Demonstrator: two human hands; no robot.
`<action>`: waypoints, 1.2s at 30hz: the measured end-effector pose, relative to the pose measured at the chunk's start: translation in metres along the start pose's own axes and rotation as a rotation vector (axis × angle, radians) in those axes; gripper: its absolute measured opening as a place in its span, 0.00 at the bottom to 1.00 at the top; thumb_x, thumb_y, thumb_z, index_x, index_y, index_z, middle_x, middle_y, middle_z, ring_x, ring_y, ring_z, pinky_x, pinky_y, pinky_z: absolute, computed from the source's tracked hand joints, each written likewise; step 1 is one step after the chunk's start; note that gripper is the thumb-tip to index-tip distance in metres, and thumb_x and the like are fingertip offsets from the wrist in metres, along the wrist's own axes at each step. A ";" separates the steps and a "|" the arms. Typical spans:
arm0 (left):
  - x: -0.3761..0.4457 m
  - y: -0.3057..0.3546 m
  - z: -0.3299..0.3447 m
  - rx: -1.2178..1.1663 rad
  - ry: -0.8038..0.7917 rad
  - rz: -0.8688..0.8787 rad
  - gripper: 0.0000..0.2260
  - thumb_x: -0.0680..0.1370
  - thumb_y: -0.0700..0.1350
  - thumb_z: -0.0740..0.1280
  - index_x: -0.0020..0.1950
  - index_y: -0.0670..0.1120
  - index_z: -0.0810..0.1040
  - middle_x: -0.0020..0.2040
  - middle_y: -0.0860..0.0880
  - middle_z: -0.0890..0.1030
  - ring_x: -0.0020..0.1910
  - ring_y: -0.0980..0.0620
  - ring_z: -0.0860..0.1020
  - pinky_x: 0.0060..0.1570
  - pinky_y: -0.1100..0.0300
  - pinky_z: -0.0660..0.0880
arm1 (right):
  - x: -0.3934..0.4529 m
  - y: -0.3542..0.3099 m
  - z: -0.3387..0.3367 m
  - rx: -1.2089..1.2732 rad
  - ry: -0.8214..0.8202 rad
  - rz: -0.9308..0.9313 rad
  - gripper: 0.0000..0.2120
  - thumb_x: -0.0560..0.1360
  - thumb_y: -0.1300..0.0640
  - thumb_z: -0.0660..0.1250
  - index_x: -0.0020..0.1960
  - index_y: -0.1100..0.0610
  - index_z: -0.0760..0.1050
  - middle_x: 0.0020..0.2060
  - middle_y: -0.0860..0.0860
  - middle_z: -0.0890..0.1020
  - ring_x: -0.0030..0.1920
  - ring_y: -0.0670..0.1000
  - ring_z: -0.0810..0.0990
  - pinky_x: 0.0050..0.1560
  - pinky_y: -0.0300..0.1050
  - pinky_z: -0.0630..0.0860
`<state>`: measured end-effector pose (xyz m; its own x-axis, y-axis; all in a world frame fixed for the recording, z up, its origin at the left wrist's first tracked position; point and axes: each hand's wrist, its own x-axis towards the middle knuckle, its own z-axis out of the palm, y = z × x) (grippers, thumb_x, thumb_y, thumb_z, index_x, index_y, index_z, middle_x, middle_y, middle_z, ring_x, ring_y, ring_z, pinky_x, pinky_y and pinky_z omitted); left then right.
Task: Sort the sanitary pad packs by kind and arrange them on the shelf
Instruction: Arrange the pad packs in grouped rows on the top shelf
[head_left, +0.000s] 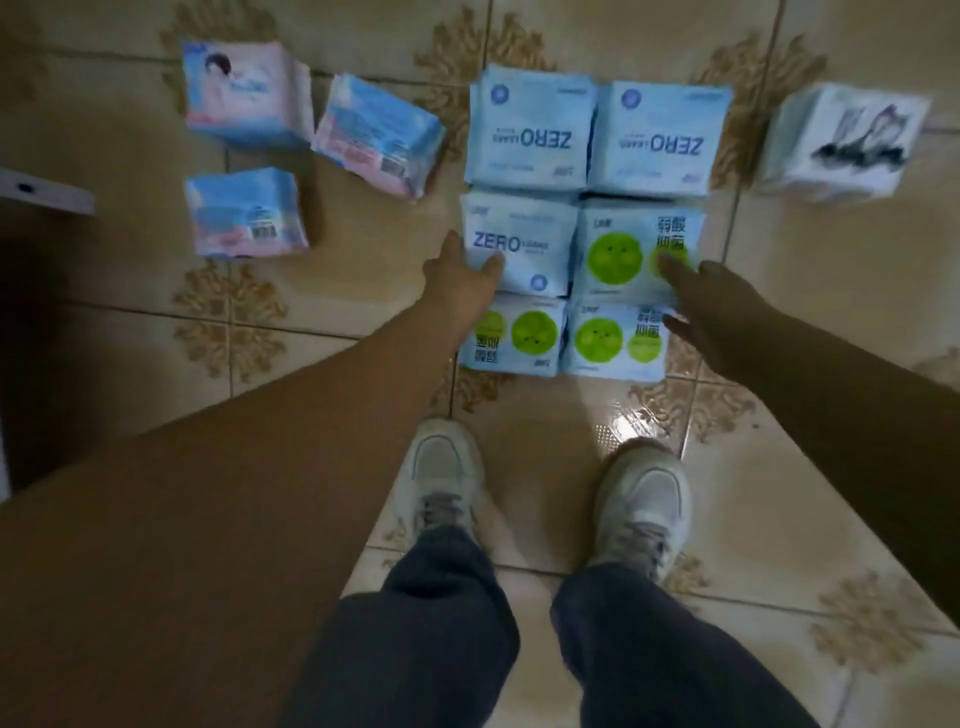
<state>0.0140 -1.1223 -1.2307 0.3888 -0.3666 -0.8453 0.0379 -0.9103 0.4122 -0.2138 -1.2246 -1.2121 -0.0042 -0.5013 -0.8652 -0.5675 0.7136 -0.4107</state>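
- Left hand (460, 278): arm stretched fwd/down, fingers straight and relaxed, thumb tip on near edge of the upright ZERO pack (519, 244), index alongside its left edge; holds nothing.
- Right hand (711, 306): arm reaches in from right, fingers spread and extended, index tip on the mid-row green-circle pack (636, 254), lower fingers at right edge of near-right green-circle pack (615, 340); no grip.
- Blue packs sit in a 2-col x 3-row block, touching: far row = two upside-down ZERO packs (530, 135) (657, 137); near-left green-circle pack (511, 335) partly under left wrist.
- Three pink/blue packs (244, 93) (376, 135) (244, 213) grouped loosely to left, well apart from block.
- White pack w/ dark print (844, 143) alone at far right, blurred.
- All on glossy beige floor tiles (779, 493) w/ brown ornament; room dim.
- Person's grey sneakers (545, 483) + dark trousers just near of block.
- White board edge (47, 189) at far left.
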 end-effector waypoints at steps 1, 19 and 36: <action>-0.016 0.007 -0.002 0.041 0.008 -0.001 0.39 0.75 0.59 0.68 0.80 0.49 0.55 0.74 0.40 0.66 0.69 0.39 0.71 0.66 0.48 0.73 | -0.011 -0.002 0.000 -0.032 -0.011 0.031 0.32 0.77 0.40 0.65 0.71 0.59 0.63 0.66 0.59 0.72 0.63 0.58 0.74 0.66 0.61 0.72; -0.625 0.276 -0.260 0.115 0.212 0.322 0.22 0.81 0.46 0.65 0.73 0.42 0.68 0.66 0.41 0.76 0.66 0.43 0.74 0.61 0.58 0.69 | -0.646 -0.471 -0.087 -0.567 0.004 -0.868 0.30 0.80 0.45 0.60 0.78 0.56 0.59 0.74 0.57 0.67 0.72 0.57 0.67 0.69 0.45 0.62; -1.067 0.178 -0.497 -0.370 1.285 0.650 0.16 0.81 0.44 0.65 0.68 0.44 0.74 0.59 0.45 0.78 0.52 0.55 0.75 0.53 0.62 0.72 | -1.220 -0.471 0.060 -0.329 -0.631 -1.982 0.31 0.74 0.40 0.57 0.69 0.60 0.71 0.65 0.56 0.76 0.65 0.55 0.74 0.67 0.53 0.69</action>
<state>0.0637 -0.7979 -0.0864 0.9482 -0.0840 0.3064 -0.3074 -0.4865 0.8178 0.1082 -0.9198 0.0202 0.8164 -0.0551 0.5748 0.4487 -0.5659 -0.6916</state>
